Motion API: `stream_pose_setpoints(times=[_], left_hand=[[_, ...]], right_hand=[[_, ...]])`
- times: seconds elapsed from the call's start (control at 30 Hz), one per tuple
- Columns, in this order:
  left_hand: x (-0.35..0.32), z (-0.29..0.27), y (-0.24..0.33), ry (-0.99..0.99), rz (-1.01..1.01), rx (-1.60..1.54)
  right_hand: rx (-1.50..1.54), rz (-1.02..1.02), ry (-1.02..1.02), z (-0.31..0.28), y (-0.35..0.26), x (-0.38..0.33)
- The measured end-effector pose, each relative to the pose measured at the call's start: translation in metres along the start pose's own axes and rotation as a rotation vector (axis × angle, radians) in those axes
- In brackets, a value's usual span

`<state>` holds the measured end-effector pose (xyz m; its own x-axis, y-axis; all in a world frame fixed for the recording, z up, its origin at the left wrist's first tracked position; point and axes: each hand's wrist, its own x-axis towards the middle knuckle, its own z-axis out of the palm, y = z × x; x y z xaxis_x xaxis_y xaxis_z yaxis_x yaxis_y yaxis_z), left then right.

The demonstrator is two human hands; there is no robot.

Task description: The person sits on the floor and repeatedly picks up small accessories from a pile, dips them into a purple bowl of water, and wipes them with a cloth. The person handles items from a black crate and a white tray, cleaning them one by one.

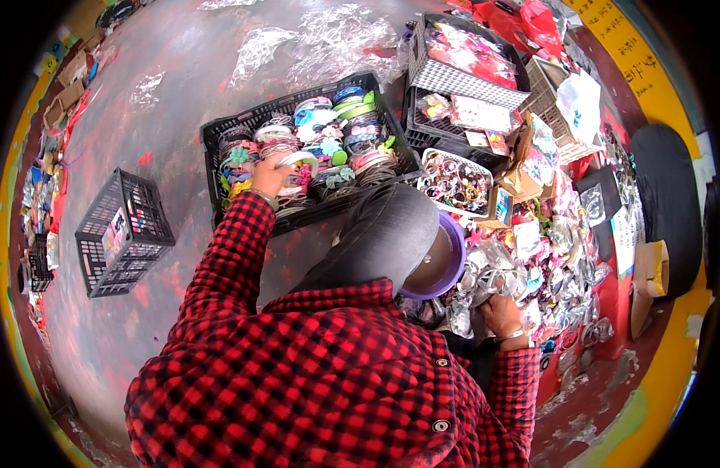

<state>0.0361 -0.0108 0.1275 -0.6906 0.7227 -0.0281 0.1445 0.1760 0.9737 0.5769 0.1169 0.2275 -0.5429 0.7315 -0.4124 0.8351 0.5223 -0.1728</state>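
My left hand reaches into a black plastic crate, its fingers closed on a pale headband. Rows of colourful headbands, some with flowers or bows, fill the crate. On the right, my right hand rests low on a heap of small accessories in clear bags. Its fingers seem bent round a clear plastic bag, though their tips are partly hidden. Between the two hands is my knee in grey trousers, with a purple basin beside it.
A small black crate stands at the left on the grey floor. A white basket of hair ties sits past the basin. Stacked baskets and an open cardboard box stand farther back. Clear plastic sheeting lies beyond the headbands.
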Motion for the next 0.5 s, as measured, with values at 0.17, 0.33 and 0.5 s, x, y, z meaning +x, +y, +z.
stream_pose_setpoints(times=[0.17, 0.33, 0.5], left_hand=[[0.002, 0.010, -0.006, -0.036, -0.041, 0.057], [0.008, 0.025, -0.010, -0.120, -0.013, 0.162], [0.018, 0.050, -0.023, -0.215, -0.028, 0.038]], right_hand=[[-0.030, 0.079, 0.026, 0.019, 0.017, 0.013], [0.029, 0.063, 0.030, 0.024, 0.014, 0.023], [0.018, 0.010, 0.041, 0.022, 0.009, 0.029]])
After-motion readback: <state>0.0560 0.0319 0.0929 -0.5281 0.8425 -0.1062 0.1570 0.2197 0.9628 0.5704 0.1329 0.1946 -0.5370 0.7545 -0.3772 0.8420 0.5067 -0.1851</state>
